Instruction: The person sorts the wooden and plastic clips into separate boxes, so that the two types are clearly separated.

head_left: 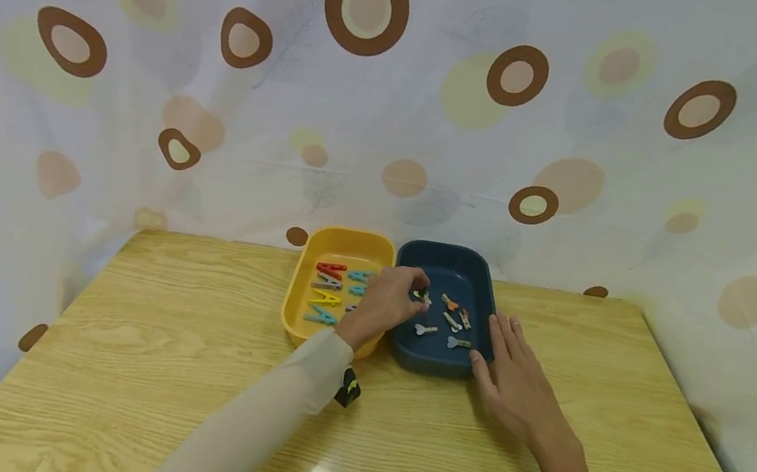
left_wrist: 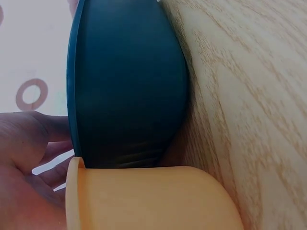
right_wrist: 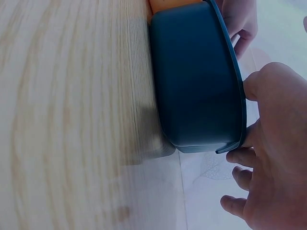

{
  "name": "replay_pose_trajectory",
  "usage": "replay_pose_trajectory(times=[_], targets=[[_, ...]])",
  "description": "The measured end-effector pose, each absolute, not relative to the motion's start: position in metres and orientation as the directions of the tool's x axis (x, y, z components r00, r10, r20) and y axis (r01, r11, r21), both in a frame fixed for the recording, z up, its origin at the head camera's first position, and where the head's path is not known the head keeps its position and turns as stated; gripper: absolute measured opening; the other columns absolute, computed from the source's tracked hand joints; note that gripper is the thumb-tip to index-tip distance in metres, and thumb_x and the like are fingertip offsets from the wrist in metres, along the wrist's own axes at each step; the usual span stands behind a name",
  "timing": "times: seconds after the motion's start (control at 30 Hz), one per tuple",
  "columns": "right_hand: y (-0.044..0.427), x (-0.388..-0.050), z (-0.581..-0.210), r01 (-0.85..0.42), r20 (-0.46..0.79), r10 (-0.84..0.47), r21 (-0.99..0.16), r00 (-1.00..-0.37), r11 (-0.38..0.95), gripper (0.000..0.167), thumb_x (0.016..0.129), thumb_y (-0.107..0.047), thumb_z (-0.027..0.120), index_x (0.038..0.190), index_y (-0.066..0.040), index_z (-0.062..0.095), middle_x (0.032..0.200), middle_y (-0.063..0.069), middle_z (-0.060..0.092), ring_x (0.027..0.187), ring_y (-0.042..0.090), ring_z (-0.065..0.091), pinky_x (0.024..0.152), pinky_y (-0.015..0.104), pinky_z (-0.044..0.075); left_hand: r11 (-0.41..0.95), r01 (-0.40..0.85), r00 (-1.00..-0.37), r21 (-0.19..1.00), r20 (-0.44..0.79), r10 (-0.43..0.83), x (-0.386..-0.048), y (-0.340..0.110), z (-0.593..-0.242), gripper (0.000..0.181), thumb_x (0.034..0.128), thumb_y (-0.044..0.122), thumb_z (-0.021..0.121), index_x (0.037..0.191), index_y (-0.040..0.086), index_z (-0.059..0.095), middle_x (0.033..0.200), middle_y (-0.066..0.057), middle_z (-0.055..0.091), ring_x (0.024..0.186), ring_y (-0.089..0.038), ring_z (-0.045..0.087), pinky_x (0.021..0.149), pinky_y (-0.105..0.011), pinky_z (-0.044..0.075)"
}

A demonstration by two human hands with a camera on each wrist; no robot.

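Note:
My left hand (head_left: 386, 302) reaches over the near inner corner of the dark blue tray (head_left: 440, 365), thumb and fingers pinching a small wooden clothespin (head_left: 424, 299). Several more mini wooden clothespins (head_left: 426, 330) with white, grey and orange heart-like ends lie scattered on the tray's floor. On the tray's right rim rests my right hand (head_left: 522, 380), its fingers spread and fairly straight. In the right wrist view, thumb and fingers touch the rim. The left wrist view shows the left hand above the rims, its fingertips hidden behind the blue wall.
Left of the blue tray and against it stands a yellow tray (head_left: 289, 312). It holds plastic clothespins in rows, among them a red clothespin (head_left: 331, 269) and a yellow clothespin (head_left: 325, 298). The left forearm covers part of it. A patterned cloth (head_left: 412, 110) hangs behind the wooden table (head_left: 186, 346).

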State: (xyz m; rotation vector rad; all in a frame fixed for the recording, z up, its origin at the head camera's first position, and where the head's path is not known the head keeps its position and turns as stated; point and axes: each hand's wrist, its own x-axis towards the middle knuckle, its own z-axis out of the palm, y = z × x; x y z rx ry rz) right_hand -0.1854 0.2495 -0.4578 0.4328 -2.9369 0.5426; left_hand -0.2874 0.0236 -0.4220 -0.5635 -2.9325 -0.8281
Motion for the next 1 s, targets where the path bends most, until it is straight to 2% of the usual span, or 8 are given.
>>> replay_pose_trajectory(times=[0.33, 0.43, 0.57, 0.77, 0.93, 1.0], targets=[[0.247, -0.186, -0.457, -0.315, 0.181, -0.268, -0.326, -0.946, 0.891, 0.071, 0.111, -0.04, 0.04, 0.161, 0.006, 0.019, 0.168, 0.024, 0.016, 0.155, 0.043, 0.012, 0.12, 0.061, 0.02, 0.785, 0.351, -0.934, 0.511, 0.137, 0.328, -0.287, 0.02, -0.421, 0.032, 0.0946, 0.016, 0.077, 0.126, 0.013, 0.072, 0.123, -0.001, 0.072, 0.11, -0.02, 0.065, 0.098, -0.044, 0.045], [0.248, -0.188, -0.457, -0.323, 0.188, -0.275, -0.323, -0.943, 0.889, 0.071, 0.111, -0.04, 0.04, 0.161, 0.007, 0.019, 0.168, 0.025, 0.015, 0.154, 0.045, 0.012, 0.12, 0.061, 0.02, 0.749, 0.366, -0.929, 0.553, 0.165, 0.332, -0.286, 0.017, -0.419, 0.028, 0.0954, 0.011, 0.075, 0.124, 0.012, 0.072, 0.121, -0.003, 0.073, 0.111, -0.021, 0.066, 0.1, -0.04, 0.049], [0.251, -0.19, -0.458, -0.319, 0.189, -0.27, -0.316, -0.944, 0.894, 0.071, 0.111, -0.039, 0.04, 0.161, 0.007, 0.019, 0.168, 0.025, 0.016, 0.154, 0.045, 0.012, 0.12, 0.061, 0.02, 0.654, 0.418, -0.905, 0.631, 0.222, 0.364, -0.282, 0.006, -0.417, 0.024, 0.0977, 0.007, 0.071, 0.122, 0.006, 0.072, 0.12, -0.01, 0.072, 0.11, -0.027, 0.067, 0.095, -0.038, 0.054], [0.254, -0.188, -0.457, -0.303, 0.155, -0.266, -0.324, -0.951, 0.896, 0.072, 0.111, -0.041, 0.039, 0.161, 0.006, 0.017, 0.168, 0.025, 0.014, 0.155, 0.043, 0.009, 0.12, 0.062, 0.02, 0.616, 0.443, -0.892, 0.652, 0.247, 0.379, -0.264, -0.023, -0.412, 0.022, 0.1035, 0.012, 0.063, 0.123, 0.005, 0.071, 0.12, -0.012, 0.07, 0.109, -0.029, 0.065, 0.095, -0.042, 0.053], [0.259, -0.186, -0.448, -0.287, 0.128, -0.259, -0.339, -0.958, 0.896, 0.073, 0.111, -0.044, 0.039, 0.162, 0.004, 0.018, 0.168, 0.026, 0.014, 0.154, 0.046, 0.011, 0.117, 0.068, 0.02, 0.548, 0.501, -0.85, 0.67, 0.263, 0.456, -0.239, -0.05, -0.411, 0.024, 0.1058, 0.01, 0.058, 0.125, 0.002, 0.07, 0.122, -0.014, 0.07, 0.107, -0.03, 0.066, 0.093, -0.046, 0.055], [0.261, -0.185, -0.444, -0.287, 0.122, -0.261, -0.344, -0.958, 0.894, 0.074, 0.111, -0.045, 0.039, 0.162, 0.003, 0.018, 0.168, 0.027, 0.014, 0.153, 0.048, 0.012, 0.115, 0.07, 0.02, 0.521, 0.512, -0.842, 0.683, 0.279, 0.461, -0.227, -0.062, -0.412, 0.025, 0.1059, 0.01, 0.058, 0.127, 0.001, 0.068, 0.127, -0.015, 0.068, 0.115, -0.032, 0.064, 0.098, -0.05, 0.052]])
